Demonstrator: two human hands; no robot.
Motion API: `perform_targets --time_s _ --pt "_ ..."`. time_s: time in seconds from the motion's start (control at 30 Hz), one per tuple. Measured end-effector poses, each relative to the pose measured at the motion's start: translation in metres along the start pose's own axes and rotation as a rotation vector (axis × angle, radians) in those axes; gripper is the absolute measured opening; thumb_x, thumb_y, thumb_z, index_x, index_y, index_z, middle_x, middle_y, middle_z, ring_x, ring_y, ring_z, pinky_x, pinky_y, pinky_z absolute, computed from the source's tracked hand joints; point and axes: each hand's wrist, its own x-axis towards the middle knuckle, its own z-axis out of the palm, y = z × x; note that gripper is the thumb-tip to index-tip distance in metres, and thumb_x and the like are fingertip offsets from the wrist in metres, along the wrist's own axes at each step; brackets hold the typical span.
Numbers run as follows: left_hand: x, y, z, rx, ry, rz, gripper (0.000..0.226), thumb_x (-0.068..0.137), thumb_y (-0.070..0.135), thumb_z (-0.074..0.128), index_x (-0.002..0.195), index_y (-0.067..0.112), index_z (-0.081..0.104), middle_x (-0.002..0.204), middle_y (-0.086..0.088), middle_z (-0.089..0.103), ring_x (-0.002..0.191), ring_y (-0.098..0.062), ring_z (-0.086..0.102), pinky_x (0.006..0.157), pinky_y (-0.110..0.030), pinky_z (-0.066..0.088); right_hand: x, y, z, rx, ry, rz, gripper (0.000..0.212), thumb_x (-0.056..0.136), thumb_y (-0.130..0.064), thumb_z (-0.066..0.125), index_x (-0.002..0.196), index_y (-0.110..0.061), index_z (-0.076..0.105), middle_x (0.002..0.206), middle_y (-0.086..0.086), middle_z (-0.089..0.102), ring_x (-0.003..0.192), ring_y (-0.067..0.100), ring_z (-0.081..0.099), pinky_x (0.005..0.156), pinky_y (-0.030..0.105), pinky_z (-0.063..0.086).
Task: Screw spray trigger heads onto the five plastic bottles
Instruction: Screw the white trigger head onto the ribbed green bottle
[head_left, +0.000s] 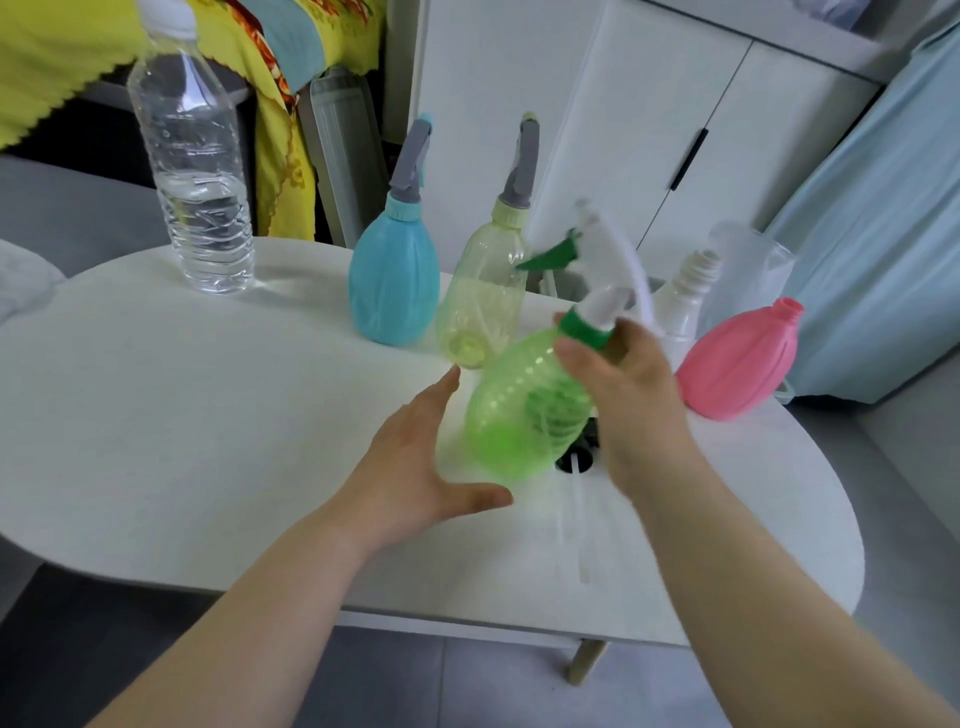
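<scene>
My right hand (623, 379) grips the neck of a green bottle (519, 410), at its green collar (589, 330), holding it tilted above the table. A white trigger head with a green lever (602, 249) sits on that collar, blurred. My left hand (415, 462) is open beside the bottle's base, fingers apart, not clearly touching it. A blue bottle (395, 280) and a pale yellow bottle (483, 296) stand behind, each with a grey trigger head. A white bottle (685, 296) and a pink bottle (737, 358) have bare necks.
A large clear water bottle (192, 171) stands at the back left of the white oval table (182, 415). A loose trigger part with a black collar and clear tube (574, 467) lies under the green bottle. A clear plastic bag (748, 265) sits behind the white bottle.
</scene>
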Motion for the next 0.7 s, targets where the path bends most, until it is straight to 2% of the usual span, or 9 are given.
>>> perform_targets --time_s 0.03,0.07,0.13,0.2,0.27,0.37,0.43,0.53,0.7 --pt "0.001 -0.002 -0.001 0.067 0.012 -0.020 0.096 0.062 0.046 0.072 0.138 0.029 0.017 0.145 0.011 0.027 0.133 -0.008 0.022 0.110 -0.024 0.014 0.010 -0.007 -0.006 0.006 0.058 -0.009 0.016 0.079 -0.004 0.060 0.085 -0.019 0.059 0.076 -0.009 0.061 0.064 -0.001 0.060 0.059 0.013 0.048" --pt "0.003 -0.004 -0.001 0.135 0.033 -0.033 0.085 0.069 0.046 0.066 0.138 0.024 0.022 0.147 0.005 0.027 0.135 -0.012 0.021 0.111 -0.027 0.010 0.021 -0.012 -0.011 0.010 0.102 -0.014 0.015 0.080 -0.005 0.060 0.085 -0.019 0.057 0.076 -0.008 0.059 0.066 0.003 0.059 0.061 0.017 0.046" --pt "0.008 -0.010 -0.001 0.281 0.060 -0.058 0.064 0.080 0.043 0.056 0.134 0.022 0.032 0.148 0.003 0.028 0.136 -0.011 0.020 0.111 -0.027 0.003 0.044 -0.019 -0.019 -0.012 0.171 -0.030 0.021 0.079 -0.009 0.061 0.099 -0.014 0.054 0.081 -0.005 0.057 0.072 0.009 0.055 0.064 0.020 0.043" --pt "0.012 -0.016 0.000 0.385 0.057 -0.087 0.055 0.085 0.042 0.049 0.134 0.023 0.032 0.149 0.003 0.025 0.138 -0.011 0.014 0.110 -0.027 -0.001 0.067 -0.020 -0.020 -0.077 0.225 -0.071 0.034 0.078 -0.010 0.062 0.110 -0.007 0.051 0.089 0.001 0.057 0.075 0.011 0.053 0.065 0.020 0.042" --pt "0.013 -0.020 0.002 0.443 0.060 -0.088 0.054 0.085 0.041 0.046 0.134 0.024 0.031 0.150 0.004 0.023 0.139 -0.011 0.012 0.110 -0.028 -0.002 0.086 -0.016 -0.016 -0.143 0.275 -0.102 0.041 0.077 -0.011 0.061 0.115 -0.003 0.049 0.091 0.002 0.055 0.074 0.010 0.051 0.063 0.018 0.040" --pt "0.012 -0.023 0.005 0.512 0.071 -0.050 0.052 0.085 0.041 0.045 0.132 0.024 0.033 0.149 0.004 0.025 0.139 -0.012 0.013 0.110 -0.029 -0.001 0.108 -0.003 -0.009 -0.187 0.310 -0.125 0.039 0.079 -0.012 0.060 0.114 -0.006 0.044 0.078 -0.010 0.049 0.067 -0.001 0.046 0.051 0.003 0.038" --pt "0.011 -0.024 0.006 0.527 0.081 -0.036 0.052 0.085 0.042 0.044 0.132 0.024 0.033 0.149 0.004 0.025 0.139 -0.012 0.013 0.109 -0.029 -0.002 0.117 0.006 -0.004 -0.220 0.300 -0.122 0.039 0.080 -0.012 0.059 0.114 -0.008 0.042 0.077 -0.014 0.046 0.066 -0.003 0.044 0.047 -0.002 0.036" --pt "0.011 -0.027 0.007 0.535 0.092 -0.027 0.052 0.085 0.044 0.042 0.132 0.025 0.031 0.149 0.005 0.023 0.139 -0.012 0.011 0.108 -0.029 -0.003 0.127 0.016 0.003 -0.247 0.277 -0.083 0.038 0.081 -0.014 0.059 0.114 -0.008 0.042 0.078 -0.012 0.045 0.067 -0.001 0.043 0.050 0.005 0.038" --pt "0.013 -0.027 0.008 0.547 0.083 -0.035 0.054 0.085 0.047 0.040 0.133 0.026 0.029 0.150 0.007 0.021 0.139 -0.010 0.009 0.111 -0.031 -0.002 0.136 0.032 0.006 -0.307 0.260 -0.052 0.038 0.082 -0.015 0.058 0.115 -0.007 0.039 0.075 -0.014 0.041 0.065 0.000 0.042 0.054 0.016 0.035"
